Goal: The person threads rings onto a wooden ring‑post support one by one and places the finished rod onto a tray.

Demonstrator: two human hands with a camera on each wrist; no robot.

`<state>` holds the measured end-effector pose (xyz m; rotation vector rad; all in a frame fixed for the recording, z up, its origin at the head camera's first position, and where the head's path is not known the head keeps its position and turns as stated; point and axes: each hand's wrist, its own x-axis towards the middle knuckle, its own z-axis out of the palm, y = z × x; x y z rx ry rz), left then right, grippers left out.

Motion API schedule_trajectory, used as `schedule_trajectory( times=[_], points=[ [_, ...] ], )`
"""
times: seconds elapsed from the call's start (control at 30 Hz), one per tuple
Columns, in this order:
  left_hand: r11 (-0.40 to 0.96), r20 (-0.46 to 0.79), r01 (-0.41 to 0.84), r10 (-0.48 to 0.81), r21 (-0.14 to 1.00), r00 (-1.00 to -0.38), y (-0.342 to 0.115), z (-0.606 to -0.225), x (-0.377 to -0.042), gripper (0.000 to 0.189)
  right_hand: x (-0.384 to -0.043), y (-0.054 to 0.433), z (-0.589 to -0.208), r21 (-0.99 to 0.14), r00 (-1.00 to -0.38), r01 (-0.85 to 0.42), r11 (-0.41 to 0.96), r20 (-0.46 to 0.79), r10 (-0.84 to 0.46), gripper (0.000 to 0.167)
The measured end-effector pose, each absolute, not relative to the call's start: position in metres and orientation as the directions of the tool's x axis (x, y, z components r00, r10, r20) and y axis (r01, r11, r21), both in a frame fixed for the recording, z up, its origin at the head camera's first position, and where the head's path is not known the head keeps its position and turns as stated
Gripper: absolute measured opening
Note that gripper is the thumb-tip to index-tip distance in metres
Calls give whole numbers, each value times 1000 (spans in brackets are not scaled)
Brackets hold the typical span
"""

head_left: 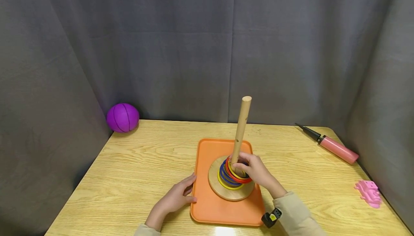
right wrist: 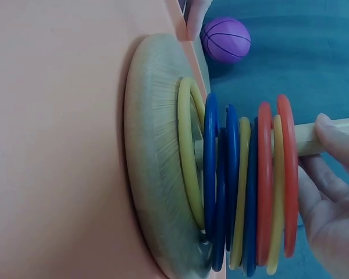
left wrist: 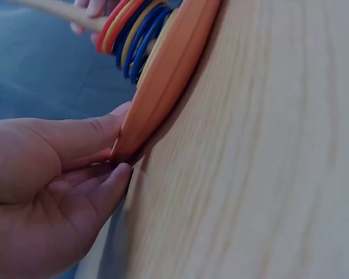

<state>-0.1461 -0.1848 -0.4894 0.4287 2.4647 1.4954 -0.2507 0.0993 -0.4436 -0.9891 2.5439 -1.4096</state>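
Observation:
A wooden ring-toss stand has a round base and a leaning upright pole. It stands on an orange tray. Several red, yellow and blue rings are threaded on the lower pole; in the right wrist view the outermost is a red ring, and a yellow ring lies against the base. My right hand grips the pole just above the rings, thumb on one side and fingers on the other. With my left hand I pinch the tray's left edge, thumb above and fingers beneath.
A purple ball sits at the table's back left corner. Toward the right edge lie a pink-and-black hand pump and a pink toy. Grey curtains enclose the wooden table at the back and sides.

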Motion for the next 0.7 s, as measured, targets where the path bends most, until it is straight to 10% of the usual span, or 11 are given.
schedule_trajectory(
  times=[0.5,0.7],
  points=[
    [291,-4,122,398,949,-917,-192,-499,-151,71,-247,131,-444,-765,-843,-471,439,244,-479,37],
    [298,74,162,288,941,-955,-212,-486,-150,60,-254,171,-439,-472,-835,-541,696,404,-375,44]
  ],
)
